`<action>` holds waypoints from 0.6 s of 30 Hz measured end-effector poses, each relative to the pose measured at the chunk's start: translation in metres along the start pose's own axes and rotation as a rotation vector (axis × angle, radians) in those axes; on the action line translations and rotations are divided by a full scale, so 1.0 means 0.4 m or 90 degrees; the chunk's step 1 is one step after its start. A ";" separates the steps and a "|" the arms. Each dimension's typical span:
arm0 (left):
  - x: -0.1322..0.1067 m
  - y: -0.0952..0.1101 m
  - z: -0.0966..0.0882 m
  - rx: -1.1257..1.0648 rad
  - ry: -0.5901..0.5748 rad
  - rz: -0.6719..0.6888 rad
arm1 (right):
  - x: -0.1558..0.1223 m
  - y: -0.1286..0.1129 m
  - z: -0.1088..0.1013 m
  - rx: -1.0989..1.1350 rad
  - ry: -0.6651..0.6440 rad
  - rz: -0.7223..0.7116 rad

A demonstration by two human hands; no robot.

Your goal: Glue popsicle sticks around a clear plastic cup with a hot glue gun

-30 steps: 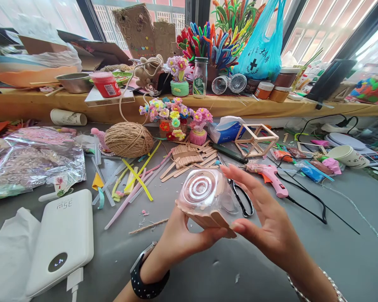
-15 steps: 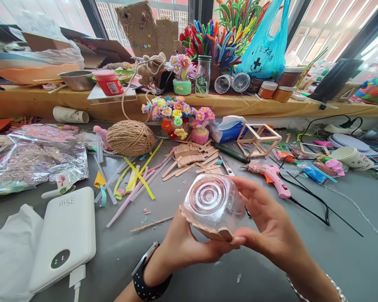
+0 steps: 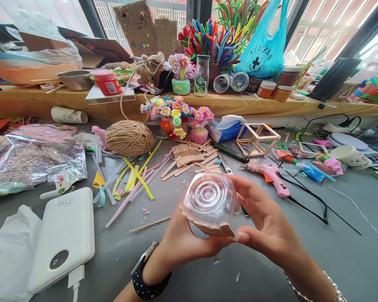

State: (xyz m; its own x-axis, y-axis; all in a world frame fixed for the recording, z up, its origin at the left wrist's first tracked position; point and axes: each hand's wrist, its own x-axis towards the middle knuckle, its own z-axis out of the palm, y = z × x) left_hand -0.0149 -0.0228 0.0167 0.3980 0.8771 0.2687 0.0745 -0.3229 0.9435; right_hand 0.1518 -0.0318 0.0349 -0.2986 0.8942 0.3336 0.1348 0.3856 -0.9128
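Note:
Between my two hands is a clear plastic container (image 3: 206, 195), its ringed base facing up towards me. Flat wooden craft sticks (image 3: 224, 230) line its near lower side. My left hand (image 3: 184, 241) wraps round the container from the left and below, thumb along the sticks. On the right, my right hand (image 3: 266, 224) curves about the other side, fingers behind and thumb tip at the end of the stick row. Its hidden fingertips seem to press on the far wall. Just beyond lie scissors (image 3: 226, 164), partly covered by the container and my right hand.
A pink glue gun (image 3: 272, 178) with a black cable lies right. Loose craft sticks (image 3: 187, 155), a twine ball (image 3: 129, 138) and a stick cube frame (image 3: 258, 140) are farther back. A white power bank (image 3: 67, 235) is at left. Jars and pipe cleaners (image 3: 208, 42) crowd the ledge.
The container has tilted slightly, showing more of the sticks along its side. My right thumb has shifted a little and bent at the stick ends. Both hands keep their hold.

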 end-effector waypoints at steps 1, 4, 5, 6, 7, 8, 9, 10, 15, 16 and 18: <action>-0.001 -0.005 0.001 0.013 0.029 0.009 | 0.001 0.000 0.000 0.004 -0.008 -0.007; -0.003 -0.017 0.005 0.026 0.081 0.057 | 0.004 -0.001 -0.001 -0.010 -0.015 -0.024; -0.003 -0.018 0.006 0.025 0.079 0.072 | 0.005 0.000 -0.002 -0.015 -0.018 -0.031; -0.003 -0.020 0.006 0.028 0.073 0.075 | 0.006 0.000 -0.003 -0.019 -0.022 -0.036; -0.004 -0.021 0.006 0.030 0.071 0.080 | 0.007 0.001 -0.004 -0.020 -0.025 -0.043; -0.004 -0.022 0.005 0.033 0.070 0.081 | 0.007 0.002 -0.005 -0.020 -0.029 -0.050; -0.005 -0.023 0.005 0.037 0.074 0.086 | 0.008 0.003 -0.006 -0.021 -0.030 -0.056; -0.006 -0.025 0.005 0.042 0.078 0.090 | 0.008 0.003 -0.006 -0.023 -0.031 -0.062; -0.009 -0.028 0.004 0.072 0.081 0.066 | 0.011 0.008 -0.006 -0.028 -0.029 -0.067; -0.009 -0.027 0.004 0.073 0.079 0.064 | 0.012 0.009 -0.006 -0.027 -0.029 -0.067; -0.008 -0.021 0.001 0.068 0.071 0.068 | 0.013 0.010 -0.006 -0.023 -0.028 -0.065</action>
State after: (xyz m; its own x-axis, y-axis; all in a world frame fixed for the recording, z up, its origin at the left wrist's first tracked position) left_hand -0.0163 -0.0230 0.0079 0.3048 0.8679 0.3923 0.1357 -0.4472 0.8841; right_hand 0.1531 -0.0252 0.0337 -0.3542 0.8391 0.4128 0.1347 0.4826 -0.8654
